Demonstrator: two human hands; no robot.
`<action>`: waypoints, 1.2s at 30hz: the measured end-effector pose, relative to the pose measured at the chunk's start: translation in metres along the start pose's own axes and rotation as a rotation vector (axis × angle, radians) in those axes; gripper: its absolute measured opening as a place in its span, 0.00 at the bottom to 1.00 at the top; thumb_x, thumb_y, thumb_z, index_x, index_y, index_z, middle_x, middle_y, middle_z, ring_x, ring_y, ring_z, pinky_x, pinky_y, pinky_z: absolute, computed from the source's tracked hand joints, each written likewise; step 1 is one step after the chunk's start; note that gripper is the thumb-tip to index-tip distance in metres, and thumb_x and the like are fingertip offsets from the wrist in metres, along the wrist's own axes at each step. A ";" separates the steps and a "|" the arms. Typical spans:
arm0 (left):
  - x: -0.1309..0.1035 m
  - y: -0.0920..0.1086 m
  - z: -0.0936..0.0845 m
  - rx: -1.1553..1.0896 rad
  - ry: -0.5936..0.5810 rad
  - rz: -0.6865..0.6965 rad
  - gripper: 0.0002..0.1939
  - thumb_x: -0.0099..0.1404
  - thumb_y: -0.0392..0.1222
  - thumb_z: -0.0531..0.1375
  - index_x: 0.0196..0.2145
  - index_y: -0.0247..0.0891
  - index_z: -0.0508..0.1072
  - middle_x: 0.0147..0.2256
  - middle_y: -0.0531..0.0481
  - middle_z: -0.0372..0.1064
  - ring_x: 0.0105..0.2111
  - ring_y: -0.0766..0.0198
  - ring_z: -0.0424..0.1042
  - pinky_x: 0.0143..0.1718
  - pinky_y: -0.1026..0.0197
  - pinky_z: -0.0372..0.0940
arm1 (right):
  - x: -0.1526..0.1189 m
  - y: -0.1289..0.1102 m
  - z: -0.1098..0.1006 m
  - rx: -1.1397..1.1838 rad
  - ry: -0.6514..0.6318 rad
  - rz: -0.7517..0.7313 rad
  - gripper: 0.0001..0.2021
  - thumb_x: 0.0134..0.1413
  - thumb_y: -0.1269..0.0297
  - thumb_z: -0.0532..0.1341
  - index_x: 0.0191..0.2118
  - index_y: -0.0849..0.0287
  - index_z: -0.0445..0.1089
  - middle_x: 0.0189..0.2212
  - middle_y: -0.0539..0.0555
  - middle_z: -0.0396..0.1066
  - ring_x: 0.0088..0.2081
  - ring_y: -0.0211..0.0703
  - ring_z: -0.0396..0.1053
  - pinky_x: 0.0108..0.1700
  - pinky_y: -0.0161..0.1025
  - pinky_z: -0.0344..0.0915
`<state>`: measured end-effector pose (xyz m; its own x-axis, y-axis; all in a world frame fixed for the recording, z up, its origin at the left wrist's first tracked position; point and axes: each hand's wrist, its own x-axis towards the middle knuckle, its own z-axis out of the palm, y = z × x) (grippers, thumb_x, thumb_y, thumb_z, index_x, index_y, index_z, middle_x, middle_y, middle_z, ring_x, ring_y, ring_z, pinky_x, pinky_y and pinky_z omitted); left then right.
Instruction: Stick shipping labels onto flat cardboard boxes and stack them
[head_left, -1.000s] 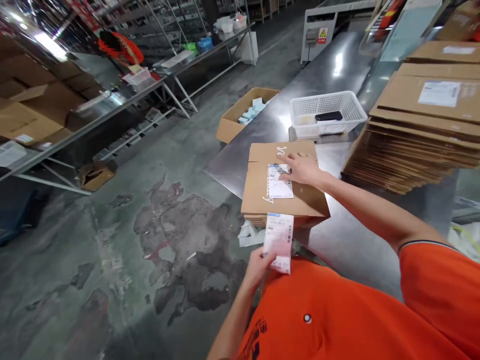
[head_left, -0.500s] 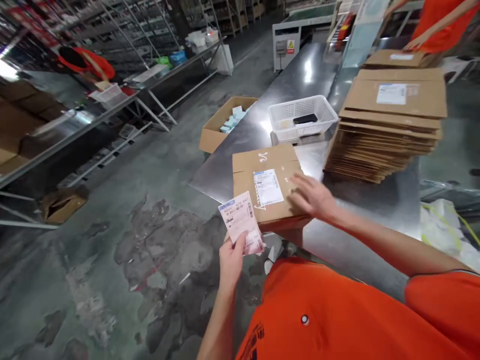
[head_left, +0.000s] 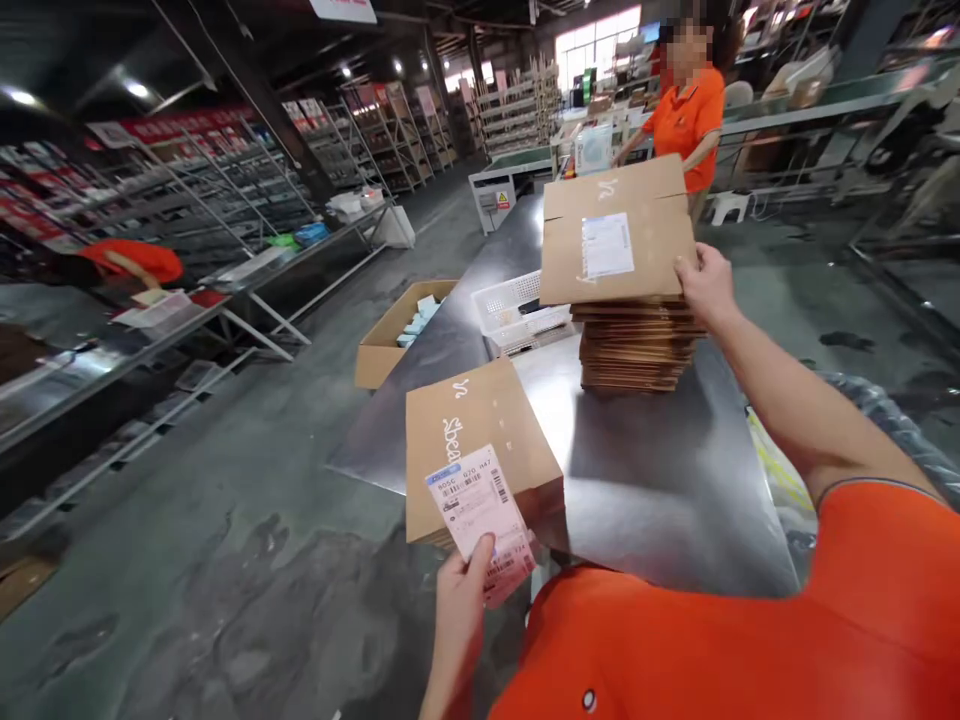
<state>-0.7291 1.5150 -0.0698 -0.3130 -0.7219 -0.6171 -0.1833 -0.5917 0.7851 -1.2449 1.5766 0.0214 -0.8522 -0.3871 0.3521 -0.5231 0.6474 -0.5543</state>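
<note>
Printed paper labels (head_left: 474, 505) are pinched in my left hand (head_left: 463, 590), in front of a flattened cardboard box (head_left: 510, 420) with white handwriting, which tops a pile at the metal table's near left corner. My right hand (head_left: 707, 284) grips the right edge of a labelled flat carton (head_left: 656, 235). That carton is over a tall stack of folded cartons (head_left: 637, 355) on the table; whether it rests fully on them I cannot tell.
Behind the piles is a white plastic basket (head_left: 491, 305). An open box of light blue packs (head_left: 369, 362) stands left of the metal table (head_left: 637, 480). A person in orange (head_left: 694, 115) stands beyond the stack; another bends at the left bench.
The labelled carton has gone from the near pile to the tall stack at the right, with my right hand now closed on it. The view has tilted up; my left hand still holds the labels.
</note>
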 end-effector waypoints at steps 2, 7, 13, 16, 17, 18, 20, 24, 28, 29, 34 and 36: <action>-0.001 -0.001 0.007 -0.021 -0.018 -0.047 0.25 0.43 0.54 0.72 0.35 0.31 0.81 0.34 0.39 0.80 0.32 0.50 0.78 0.33 0.54 0.72 | 0.021 0.000 -0.010 -0.197 -0.047 0.115 0.23 0.62 0.59 0.58 0.55 0.75 0.66 0.51 0.76 0.68 0.51 0.58 0.66 0.53 0.54 0.60; -0.003 -0.003 0.024 0.101 -0.007 0.034 0.23 0.45 0.56 0.70 0.28 0.31 0.80 0.26 0.44 0.78 0.26 0.57 0.74 0.28 0.60 0.68 | -0.070 -0.068 0.016 -0.113 -0.245 -0.401 0.36 0.56 0.51 0.64 0.65 0.65 0.58 0.64 0.72 0.54 0.64 0.68 0.52 0.61 0.62 0.51; -0.004 -0.008 0.030 0.082 -0.106 0.080 0.23 0.49 0.54 0.69 0.35 0.31 0.81 0.34 0.42 0.79 0.36 0.54 0.76 0.39 0.57 0.68 | -0.227 -0.149 0.054 0.523 -1.114 -0.648 0.21 0.56 0.53 0.62 0.53 0.57 0.68 0.46 0.56 0.73 0.43 0.46 0.70 0.43 0.41 0.67; -0.009 -0.002 0.020 -0.109 -0.176 0.162 0.32 0.46 0.47 0.72 0.50 0.37 0.76 0.48 0.41 0.76 0.45 0.54 0.74 0.46 0.58 0.68 | -0.255 -0.156 0.061 0.543 -1.155 -0.521 0.11 0.60 0.57 0.58 0.36 0.60 0.72 0.30 0.51 0.72 0.32 0.40 0.68 0.34 0.36 0.61; -0.011 0.002 0.018 -0.168 -0.159 0.204 0.34 0.46 0.46 0.73 0.51 0.39 0.75 0.50 0.42 0.74 0.46 0.55 0.74 0.46 0.59 0.68 | -0.260 -0.157 0.062 0.553 -1.180 -0.513 0.13 0.62 0.57 0.57 0.33 0.60 0.71 0.27 0.51 0.71 0.30 0.39 0.66 0.32 0.35 0.60; -0.011 0.006 0.015 -0.203 -0.113 0.243 0.32 0.46 0.45 0.73 0.50 0.39 0.75 0.49 0.43 0.75 0.44 0.58 0.74 0.44 0.61 0.68 | -0.265 -0.157 0.062 0.566 -1.219 -0.525 0.14 0.63 0.56 0.56 0.33 0.60 0.71 0.27 0.50 0.71 0.29 0.39 0.66 0.31 0.35 0.58; -0.006 0.012 0.012 -0.184 0.035 0.283 0.19 0.49 0.46 0.71 0.39 0.36 0.78 0.36 0.48 0.77 0.34 0.64 0.73 0.37 0.65 0.67 | -0.274 -0.159 0.062 0.584 -1.233 -0.589 0.14 0.64 0.56 0.55 0.35 0.60 0.72 0.27 0.51 0.71 0.30 0.38 0.65 0.32 0.35 0.58; 0.016 0.005 0.007 -0.083 0.237 0.260 0.14 0.51 0.47 0.68 0.22 0.34 0.73 0.19 0.58 0.64 0.20 0.73 0.60 0.23 0.70 0.57 | -0.282 -0.160 0.089 0.561 -1.055 -0.748 0.14 0.64 0.56 0.56 0.35 0.59 0.71 0.30 0.53 0.69 0.33 0.41 0.65 0.35 0.37 0.58; 0.023 -0.032 -0.009 -0.100 0.093 0.056 0.16 0.47 0.48 0.70 0.29 0.33 0.77 0.22 0.55 0.70 0.21 0.69 0.64 0.24 0.67 0.60 | -0.257 -0.160 0.152 0.359 -0.817 -0.754 0.14 0.65 0.57 0.55 0.35 0.60 0.72 0.33 0.57 0.70 0.38 0.46 0.66 0.40 0.40 0.60; 0.019 -0.043 -0.015 -0.083 0.044 -0.006 0.18 0.44 0.47 0.71 0.31 0.33 0.78 0.24 0.52 0.73 0.23 0.67 0.67 0.25 0.66 0.62 | -0.247 -0.160 0.166 0.243 -0.767 -0.754 0.13 0.63 0.56 0.57 0.39 0.60 0.73 0.37 0.59 0.71 0.41 0.49 0.66 0.42 0.42 0.60; -0.007 -0.079 -0.056 -0.092 0.069 -0.141 0.20 0.41 0.47 0.73 0.29 0.29 0.79 0.26 0.44 0.77 0.26 0.59 0.74 0.31 0.60 0.68 | -0.211 -0.169 0.208 -0.182 -0.713 -0.833 0.31 0.55 0.50 0.64 0.62 0.57 0.63 0.52 0.65 0.69 0.50 0.64 0.64 0.49 0.54 0.59; -0.004 -0.074 -0.068 -0.219 0.274 -0.024 0.21 0.43 0.48 0.72 0.32 0.30 0.80 0.30 0.43 0.79 0.30 0.58 0.76 0.35 0.58 0.70 | -0.218 -0.174 0.214 -0.127 -0.722 -0.918 0.28 0.61 0.55 0.59 0.63 0.61 0.61 0.56 0.66 0.66 0.54 0.62 0.63 0.53 0.55 0.59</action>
<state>-0.6506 1.5370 -0.1288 -0.0441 -0.7588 -0.6499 0.0259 -0.6512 0.7585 -0.9707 1.4079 -0.1199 0.0124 -0.9987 0.0488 -0.9749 -0.0229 -0.2216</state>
